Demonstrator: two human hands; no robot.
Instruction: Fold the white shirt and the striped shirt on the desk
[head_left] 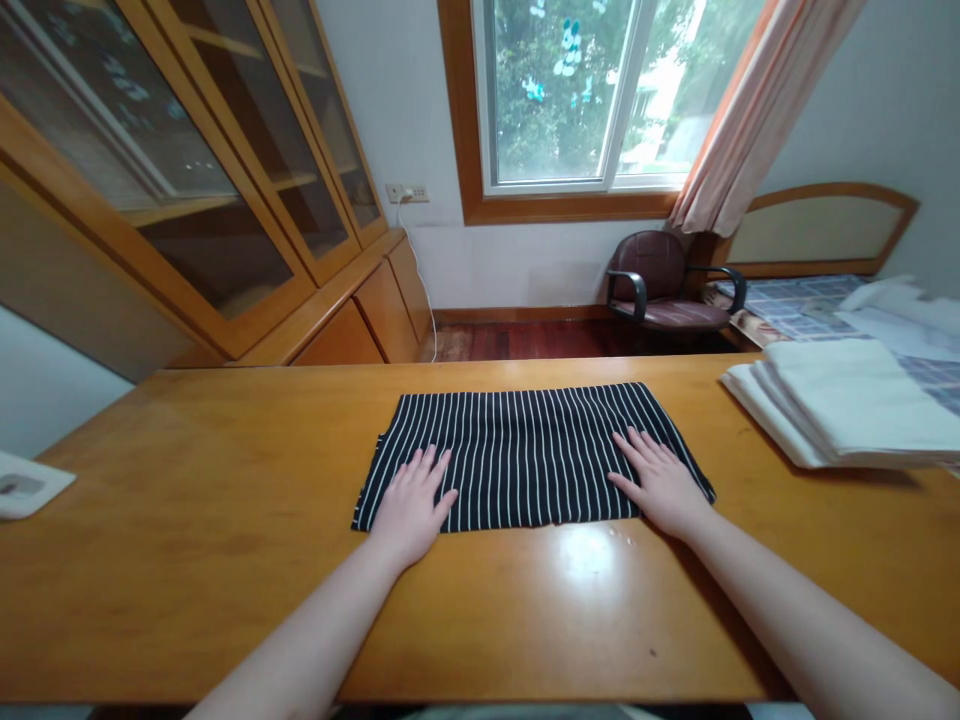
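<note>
A black cloth with thin white stripes lies folded into a wide, flat rectangle on the wooden table. My left hand rests palm down on its near left part, fingers stretched out and slightly apart. On the near right part lies my right hand, also flat, with the fingers spread and the thumb pointing inward. Neither hand grips the fabric. Slight ripples show between the hands, and parts of the near corners are covered by them. Whether the cloth is a garment I cannot tell.
A stack of folded white cloths sits at the table's right edge. At the far left edge is a white object, partly cut off. Beyond the table stand a glass-door cabinet, an office chair and a bed.
</note>
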